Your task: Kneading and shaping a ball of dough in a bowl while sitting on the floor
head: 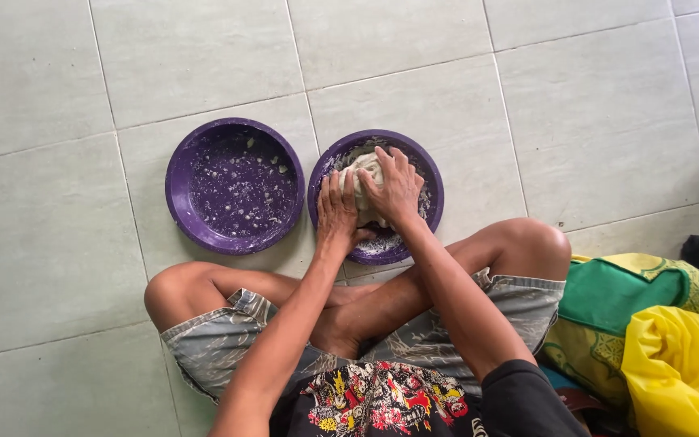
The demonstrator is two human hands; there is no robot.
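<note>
Head view: near the middle of the frame we press both hands onto a pale lump of dough [368, 174] that sits inside the right purple bowl [430, 212]. Our left hand [336, 212] lies flat on the dough's near side, fingers stretched and together, not clenched. Our right hand [396, 188] covers its top, fingers spread and curled over it in a loose grasp. Just beside this bowl, left of centre, stands a second purple bowl [234, 186] holding only white specks and smears. Both rest on the grey floor tiles [592, 113]. At the lower right lies a heap of yellow and green cloth [649, 324].
</note>
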